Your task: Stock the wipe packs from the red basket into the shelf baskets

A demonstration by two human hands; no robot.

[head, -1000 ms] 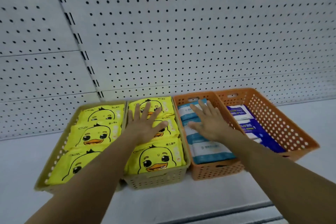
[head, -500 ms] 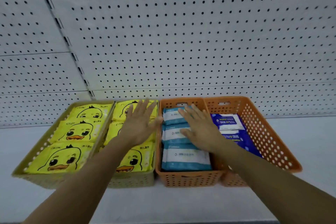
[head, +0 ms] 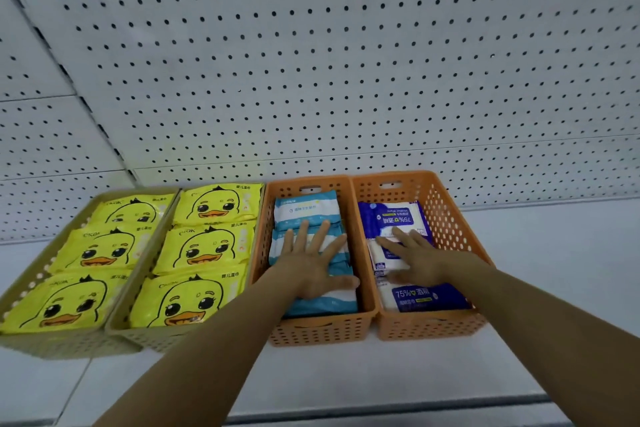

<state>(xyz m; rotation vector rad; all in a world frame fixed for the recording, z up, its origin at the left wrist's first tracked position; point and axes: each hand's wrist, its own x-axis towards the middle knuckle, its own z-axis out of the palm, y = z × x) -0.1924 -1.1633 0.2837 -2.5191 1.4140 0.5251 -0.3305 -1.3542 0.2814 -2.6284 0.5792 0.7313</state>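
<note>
Four baskets stand side by side on the white shelf. Two olive-yellow baskets [head: 119,322] on the left hold yellow duck wipe packs [head: 204,246]. An orange basket [head: 313,328] holds light-blue and white wipe packs [head: 306,206]; my left hand [head: 313,262] lies flat on them with fingers spread. The right orange basket [head: 450,225] holds dark-blue 75% alcohol wipe packs [head: 391,217]; my right hand [head: 415,258] rests flat on those, fingers straight. The red basket is out of view.
A white pegboard wall [head: 311,80] rises right behind the baskets. The white shelf surface [head: 554,253] stretches to the right of the orange baskets and in front of all four, ending at a front edge [head: 381,416] near me.
Both hands have shifted one basket to the right: the left from the duck packs to the light-blue packs, the right from the light-blue packs to the dark-blue packs. The view moved closer.
</note>
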